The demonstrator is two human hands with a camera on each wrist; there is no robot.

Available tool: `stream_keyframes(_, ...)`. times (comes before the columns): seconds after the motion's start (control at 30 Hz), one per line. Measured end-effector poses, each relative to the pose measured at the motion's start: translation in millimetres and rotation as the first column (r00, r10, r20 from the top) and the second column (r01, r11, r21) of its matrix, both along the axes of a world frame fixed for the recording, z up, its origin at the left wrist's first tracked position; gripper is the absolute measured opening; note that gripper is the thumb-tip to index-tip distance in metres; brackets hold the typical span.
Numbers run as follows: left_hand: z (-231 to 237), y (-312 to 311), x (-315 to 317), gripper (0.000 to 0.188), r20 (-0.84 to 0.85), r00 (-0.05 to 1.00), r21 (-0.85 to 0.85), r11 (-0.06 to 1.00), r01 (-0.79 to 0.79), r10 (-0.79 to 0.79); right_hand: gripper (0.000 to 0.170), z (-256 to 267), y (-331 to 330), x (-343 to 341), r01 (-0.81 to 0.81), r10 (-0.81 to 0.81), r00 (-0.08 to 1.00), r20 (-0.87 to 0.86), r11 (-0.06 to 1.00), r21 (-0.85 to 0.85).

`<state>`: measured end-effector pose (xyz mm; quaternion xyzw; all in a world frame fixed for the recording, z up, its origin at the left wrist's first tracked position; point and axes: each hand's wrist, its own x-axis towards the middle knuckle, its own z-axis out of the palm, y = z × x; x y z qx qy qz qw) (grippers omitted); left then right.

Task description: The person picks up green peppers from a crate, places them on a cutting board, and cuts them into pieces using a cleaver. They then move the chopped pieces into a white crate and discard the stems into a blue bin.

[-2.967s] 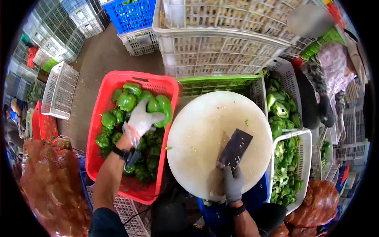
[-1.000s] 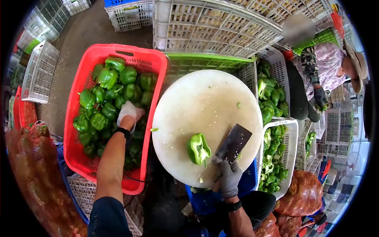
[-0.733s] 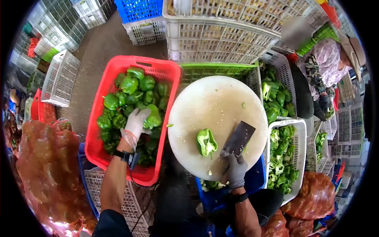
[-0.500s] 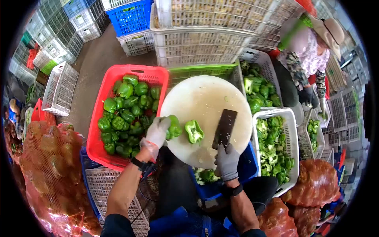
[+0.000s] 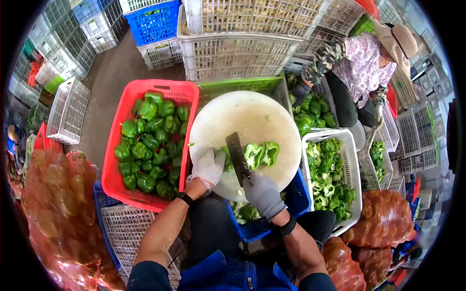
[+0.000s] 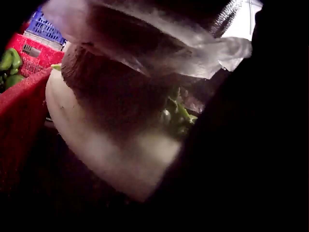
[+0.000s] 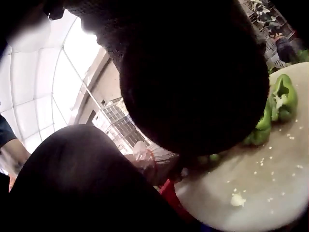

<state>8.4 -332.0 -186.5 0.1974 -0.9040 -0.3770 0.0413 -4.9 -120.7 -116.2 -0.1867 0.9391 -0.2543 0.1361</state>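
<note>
On the round white board [image 5: 242,106], my gloved left hand [image 5: 208,167] holds a green pepper [image 5: 226,159] at the board's left side, partly hidden by the fingers and the blade. My grey-gloved right hand [image 5: 263,194] grips a dark cleaver [image 5: 237,154], its blade against the right side of that pepper. Two cut pepper pieces [image 5: 270,153] lie just right of the blade, their pale insides showing. In the right wrist view the cut pieces [image 7: 284,99] rest near the board's edge, with seeds scattered about. The left wrist view is mostly dark.
A red crate [image 5: 109,167] of whole peppers stands left of the board. To the right is a white crate [image 5: 357,184] of cut peppers, and below the board a blue crate [image 5: 305,194]. Another person [image 5: 364,72] sits at the upper right. Net sacks [image 5: 63,208] stand at the left.
My left hand has come from the red crate onto the board with a pepper. The cleaver has moved left to that pepper. Two cut pieces now show where one cut pepper lay.
</note>
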Motion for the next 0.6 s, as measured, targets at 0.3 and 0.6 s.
stream_keyframes(0.3, -10.4, -1.6, 7.2, 0.035, 0.01, 1.0, 0.142, 0.99, 0.004, -0.005, 0.028, -19.1, -30.4, -24.8, -0.119, 0.089, 0.985, 0.147, 0.97, 0.213)
stream_keyframes(0.6, 12.6, -2.7, 10.6, 0.059, 0.113, 0.987, 0.196, 0.976, 0.09, -0.114, 0.031, -81.1, -33.9, 0.8, -0.049, 0.045, 0.995, 0.094, 0.998, 0.046)
